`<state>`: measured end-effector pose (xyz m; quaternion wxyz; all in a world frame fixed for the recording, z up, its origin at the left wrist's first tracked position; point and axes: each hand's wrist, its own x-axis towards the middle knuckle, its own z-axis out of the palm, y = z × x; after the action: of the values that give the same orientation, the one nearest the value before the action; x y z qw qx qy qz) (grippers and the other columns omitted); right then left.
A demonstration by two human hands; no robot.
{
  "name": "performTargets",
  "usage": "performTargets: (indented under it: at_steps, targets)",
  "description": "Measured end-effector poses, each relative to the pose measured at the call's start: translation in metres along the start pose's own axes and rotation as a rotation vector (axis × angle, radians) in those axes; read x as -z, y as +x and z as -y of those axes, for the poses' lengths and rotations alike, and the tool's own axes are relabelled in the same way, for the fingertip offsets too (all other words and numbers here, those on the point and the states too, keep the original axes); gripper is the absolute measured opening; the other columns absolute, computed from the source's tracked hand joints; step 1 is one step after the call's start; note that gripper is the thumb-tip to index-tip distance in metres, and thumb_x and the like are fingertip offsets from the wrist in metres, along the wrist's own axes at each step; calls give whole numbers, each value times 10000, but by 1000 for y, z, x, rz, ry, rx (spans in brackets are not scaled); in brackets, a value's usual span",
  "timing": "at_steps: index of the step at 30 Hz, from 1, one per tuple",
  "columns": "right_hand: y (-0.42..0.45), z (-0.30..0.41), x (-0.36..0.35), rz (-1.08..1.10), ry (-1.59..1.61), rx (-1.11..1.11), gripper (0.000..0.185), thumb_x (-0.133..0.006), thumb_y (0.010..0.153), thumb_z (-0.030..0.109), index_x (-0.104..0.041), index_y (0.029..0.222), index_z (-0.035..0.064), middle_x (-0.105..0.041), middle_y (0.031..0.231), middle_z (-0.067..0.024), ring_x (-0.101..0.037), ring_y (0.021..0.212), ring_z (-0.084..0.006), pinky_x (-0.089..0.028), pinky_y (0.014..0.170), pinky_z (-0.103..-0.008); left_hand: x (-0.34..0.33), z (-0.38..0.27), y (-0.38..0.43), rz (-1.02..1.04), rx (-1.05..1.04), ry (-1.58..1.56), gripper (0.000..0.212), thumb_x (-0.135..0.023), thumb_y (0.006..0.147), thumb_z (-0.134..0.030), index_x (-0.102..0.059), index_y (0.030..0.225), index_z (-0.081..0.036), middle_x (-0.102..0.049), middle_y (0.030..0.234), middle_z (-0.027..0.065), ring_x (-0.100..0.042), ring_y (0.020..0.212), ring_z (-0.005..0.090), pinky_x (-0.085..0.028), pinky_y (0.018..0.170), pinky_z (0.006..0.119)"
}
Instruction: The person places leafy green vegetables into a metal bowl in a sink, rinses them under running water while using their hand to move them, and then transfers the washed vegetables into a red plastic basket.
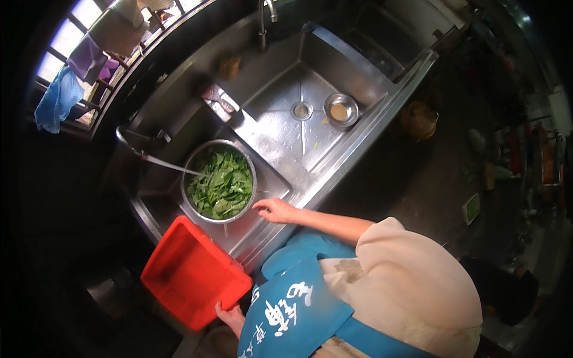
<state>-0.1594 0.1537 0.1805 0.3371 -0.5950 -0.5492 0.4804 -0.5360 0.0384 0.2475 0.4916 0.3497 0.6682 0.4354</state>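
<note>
My left hand (230,314) grips the rim of a red plastic basket (188,273), tilted beside the sink's front edge with its inside facing up. Over the sink's front edge, my right hand (276,210) holds nothing, its fingers slightly bent and apart. Its fingertips are just beside the rim of a round metal pot (254,179); whether they touch it I cannot tell. Leafy green vegetables (221,183) fill the pot, which stands in the left sink basin (268,179). A stream of water (174,166) runs from a curved tap (130,136) onto the leaves.
The middle basin (277,107) holds a small metal bowl (341,110) with something tan inside. Behind it rises a second tap (262,31). Cloths (60,100) hang on window bars at upper left. A yellowish bag or container (419,120) is beyond the sink's front edge.
</note>
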Motion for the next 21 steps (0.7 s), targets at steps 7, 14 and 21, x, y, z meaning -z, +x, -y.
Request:
performTargets:
  at_steps: [7, 14, 21]
  targets:
    - [-15, -7, 16, -67, -51, 21, 285, -576, 848, 148, -608, 1118, 60, -675, 957, -146, -653, 916, -275, -512, 805, -362, 48, 57, 33, -84, 465, -708, 364, -563, 824, -56, -444, 1160, 18, -572, 1060, 155, -557, 1024, 278, -478, 906, 384]
    - [-23, -30, 11, -65, -90, 48, 274, -560, 828, 181, -630, 1082, 107, -669, 962, -130, -641, 887, -302, -510, 779, -394, 48, 53, 44, -126, 675, -865, 302, -579, 797, -110, -553, 1073, 11, -600, 1116, 149, -575, 1042, 297, -487, 902, 443]
    - [-61, -23, 46, -213, -411, 215, 239, -628, 773, 136, -640, 1002, 72, -653, 1001, -115, -592, 974, -290, -437, 878, -415, 41, 45, 25, -123, 388, -684, 358, -580, 776, -85, -528, 1117, 11, -588, 1137, 168, -556, 1078, 337, -460, 943, 508]
